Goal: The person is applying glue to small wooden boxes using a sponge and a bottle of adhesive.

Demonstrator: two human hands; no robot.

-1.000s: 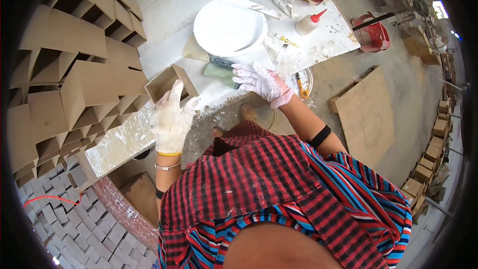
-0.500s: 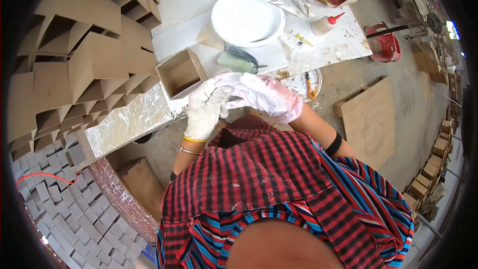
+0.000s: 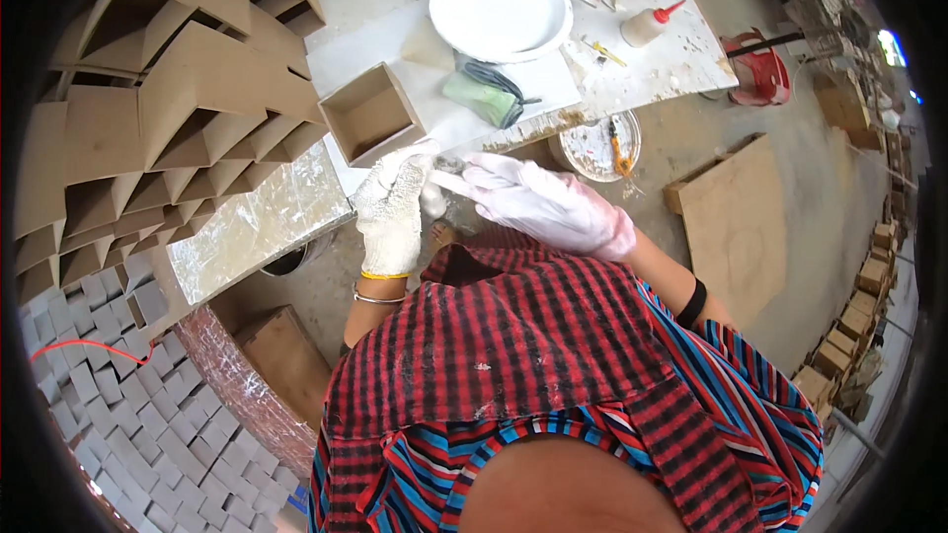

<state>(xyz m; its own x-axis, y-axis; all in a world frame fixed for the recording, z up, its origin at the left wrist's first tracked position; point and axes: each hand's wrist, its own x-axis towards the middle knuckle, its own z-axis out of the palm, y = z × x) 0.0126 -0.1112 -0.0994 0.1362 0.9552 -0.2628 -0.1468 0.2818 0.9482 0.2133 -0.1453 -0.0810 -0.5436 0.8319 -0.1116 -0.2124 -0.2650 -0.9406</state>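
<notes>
My left hand (image 3: 389, 215), in a white knit glove with a yellow cuff edge, is in front of the open cardboard box (image 3: 371, 118). Its fingers are curled and seem to pinch a long fingertip of the white glove on my right hand (image 3: 553, 201). That right hand stretches toward the left one, its fingers extended and slightly blurred, holding nothing that I can see. A pinkish stain shows near the right glove's wrist. Just beyond the hands, a green and dark cloth (image 3: 487, 95) lies on the white-topped table (image 3: 553, 87).
Stacked cardboard boxes (image 3: 212, 69) rise on the left. A white basin (image 3: 499, 15) and a red-tipped bottle (image 3: 647, 26) stand on the table. Below its edge is a white bucket (image 3: 583, 150) with an orange-handled tool. At right lie a wooden board (image 3: 736, 227) and a red bucket (image 3: 762, 79).
My right hand has drawn away to the right from my left, and its fingers have straightened. The overlapping hands are now apart except at the fingertips. The view has shifted slightly.
</notes>
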